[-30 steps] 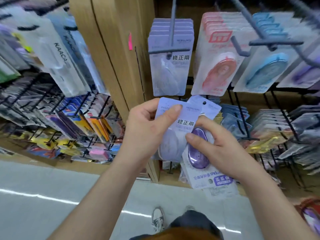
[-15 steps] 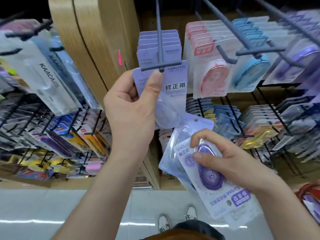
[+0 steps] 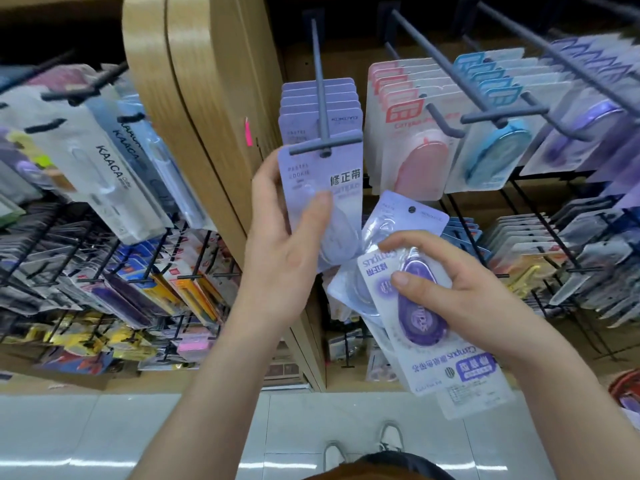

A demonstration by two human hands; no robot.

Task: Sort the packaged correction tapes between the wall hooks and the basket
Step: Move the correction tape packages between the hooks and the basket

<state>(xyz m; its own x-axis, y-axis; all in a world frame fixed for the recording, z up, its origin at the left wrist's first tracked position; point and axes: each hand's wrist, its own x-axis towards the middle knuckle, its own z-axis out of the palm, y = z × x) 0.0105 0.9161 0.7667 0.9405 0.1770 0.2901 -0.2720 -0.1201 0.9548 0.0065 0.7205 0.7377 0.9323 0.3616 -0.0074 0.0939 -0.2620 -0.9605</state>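
Observation:
My left hand (image 3: 287,251) grips a pale lilac correction tape pack (image 3: 332,174) whose hang hole sits at the tip of a grey wall hook (image 3: 320,98). Several matching lilac packs (image 3: 318,98) hang behind it on that hook. My right hand (image 3: 460,292) holds a fanned stack of packs, the top one a purple correction tape pack (image 3: 433,327) turned upside down, with a light blue-lilac pack (image 3: 398,216) behind it. A red basket (image 3: 627,389) shows at the right edge, only its rim in view.
Neighbouring hooks carry pink packs (image 3: 412,147), blue packs (image 3: 495,147) and purple packs (image 3: 588,126). A wooden divider panel (image 3: 201,126) stands left of the lilac hook. Left racks hold white KAACA packs (image 3: 114,161) and other stationery. Pale floor tiles (image 3: 86,431) lie below.
My left hand lifted the lilac pack from the stack up to the hook tip; its hole now meets the hook. My right hand stayed lower with the remaining packs.

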